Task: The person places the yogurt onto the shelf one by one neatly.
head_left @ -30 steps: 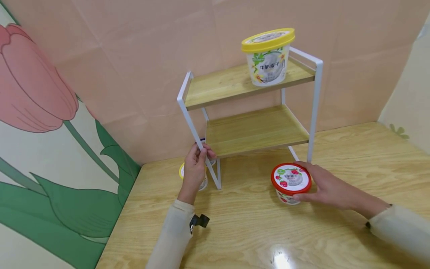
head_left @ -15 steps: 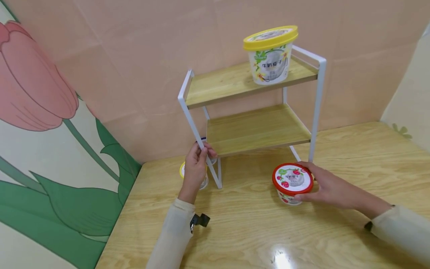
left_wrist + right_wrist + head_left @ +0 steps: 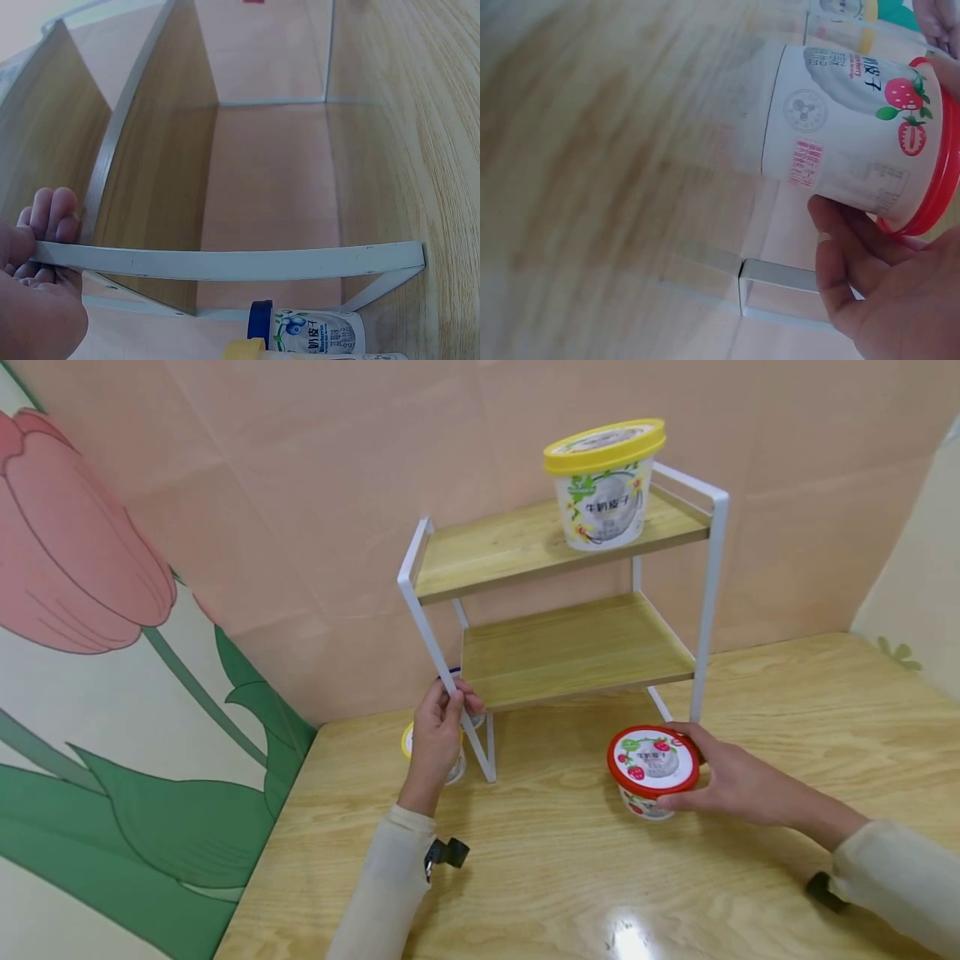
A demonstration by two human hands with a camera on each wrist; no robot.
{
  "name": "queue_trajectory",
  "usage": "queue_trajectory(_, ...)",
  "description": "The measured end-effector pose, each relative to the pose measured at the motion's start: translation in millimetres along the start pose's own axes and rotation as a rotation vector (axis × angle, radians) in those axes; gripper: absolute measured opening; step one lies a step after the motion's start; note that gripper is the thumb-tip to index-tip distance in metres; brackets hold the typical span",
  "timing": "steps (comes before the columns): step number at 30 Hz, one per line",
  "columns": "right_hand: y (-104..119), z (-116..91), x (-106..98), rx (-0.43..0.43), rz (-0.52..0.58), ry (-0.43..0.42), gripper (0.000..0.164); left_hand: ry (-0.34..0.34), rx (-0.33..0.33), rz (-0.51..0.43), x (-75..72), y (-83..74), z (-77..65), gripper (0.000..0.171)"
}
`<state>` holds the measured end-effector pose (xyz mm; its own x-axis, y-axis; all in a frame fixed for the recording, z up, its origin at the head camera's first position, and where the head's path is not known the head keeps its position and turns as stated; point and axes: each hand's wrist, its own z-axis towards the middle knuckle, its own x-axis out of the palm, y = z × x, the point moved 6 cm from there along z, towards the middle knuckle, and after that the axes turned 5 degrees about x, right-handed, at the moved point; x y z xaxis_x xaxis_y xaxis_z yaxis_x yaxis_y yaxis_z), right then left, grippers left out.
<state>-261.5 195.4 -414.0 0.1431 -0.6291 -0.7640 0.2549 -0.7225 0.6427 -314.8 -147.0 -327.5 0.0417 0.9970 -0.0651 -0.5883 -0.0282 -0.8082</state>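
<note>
A two-tier shelf (image 3: 570, 652) with wooden boards and a white metal frame stands on the table. My left hand (image 3: 437, 739) grips its front left leg beside the lower board; in the left wrist view, fingers and thumb close round the white bar (image 3: 225, 262). My right hand (image 3: 738, 781) holds a red-lidded strawberry tub (image 3: 651, 762) from its right side, thumb in front and fingers behind. In the right wrist view the base of the tub (image 3: 840, 127) meets the tabletop. On the upper board a yellow-lidded tub (image 3: 602, 497) sits near the right front edge.
Left of the shelf, partly behind my left hand, are another yellow-lidded tub (image 3: 407, 741) and a blue-lidded blueberry tub (image 3: 315, 330). A pink cloth wall (image 3: 315, 510) rises behind the shelf. A tulip-printed panel (image 3: 150, 760) borders the wooden table (image 3: 555, 877) on the left.
My right forearm has turned slightly, showing more of the black device under its sleeve. Both hands keep their holds, and the tubs and shelf stay in place.
</note>
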Motion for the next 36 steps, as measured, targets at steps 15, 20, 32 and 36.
queue_trajectory(15,13.5,-5.6,-12.4,-0.011,-0.011,-0.056,0.102,0.006,-0.007,-0.001,0.6,0.9,-0.2,0.018)
queue_trajectory(20,24.1,-6.6,-20.8,-0.025,-0.004,-0.074,0.101,0.005,-0.010,0.008,0.6,0.5,-0.5,0.018)
queue_trajectory(32,64.1,-10.4,-51.8,-0.076,0.001,-0.128,0.094,0.015,-0.015,0.023,2.1,0.2,1.2,0.017)
queue_trajectory(36,76.2,-5.9,-67.8,-0.050,0.001,-0.146,0.096,0.002,-0.020,0.031,-1.1,0.4,0.4,0.019)
